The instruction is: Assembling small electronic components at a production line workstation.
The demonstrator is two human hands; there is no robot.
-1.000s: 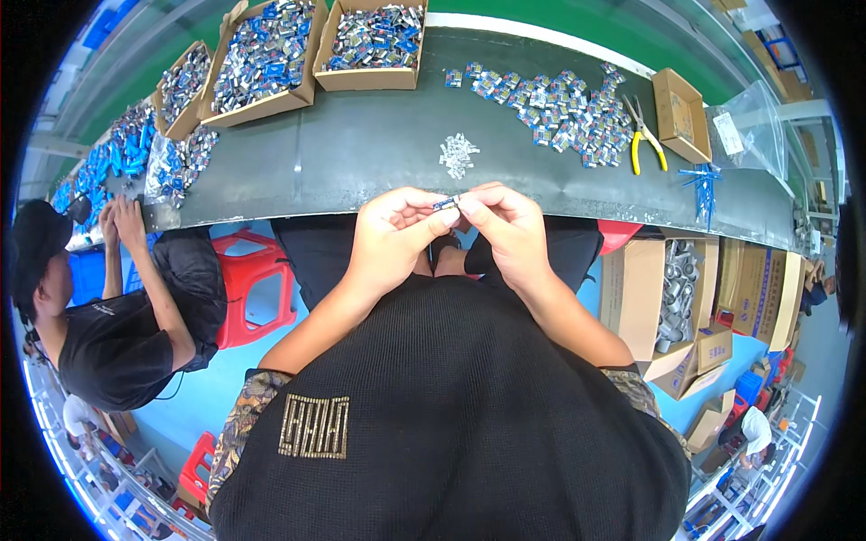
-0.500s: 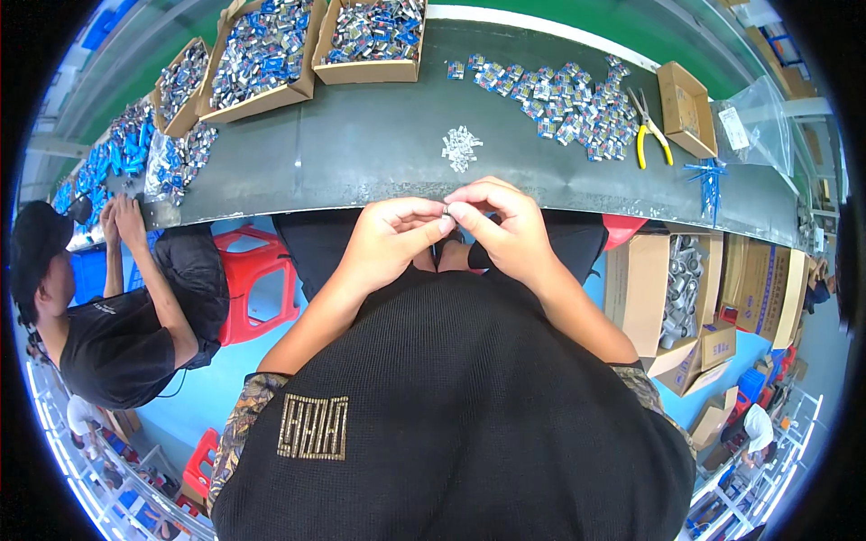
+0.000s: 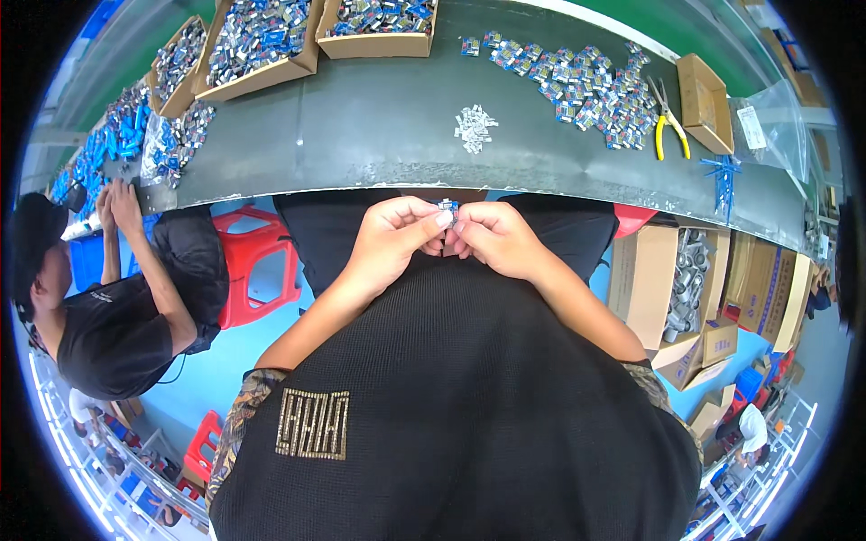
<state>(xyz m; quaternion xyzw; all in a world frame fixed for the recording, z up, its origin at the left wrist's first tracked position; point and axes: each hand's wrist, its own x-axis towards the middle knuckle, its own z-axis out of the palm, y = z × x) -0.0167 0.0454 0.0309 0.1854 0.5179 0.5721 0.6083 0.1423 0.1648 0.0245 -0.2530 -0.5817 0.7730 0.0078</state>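
Between the fingers of your two hands, just on your side of the desk's near edge, is one small blue-and-silver part. Your left hand has its thumb and forefinger brought together on it. Your right hand curls in from the other side, fingertips right at the part; whether they pinch it too, you cannot tell from this view.

Straight beyond your fingers lies one small pile of clear pieces, too many to count. Farther off to their right spread dozens of blue-and-silver parts in one group, with one single part at its left end. Past that group, well right of your fingers, are one pair of yellow-handled pliers, one small open cardboard box, one bundle of blue strips and one clear plastic bag.

Far left of your fingers stand three larger cardboard boxes filled with small parts. Also well left, one co-worker sits with two hands at the desk.
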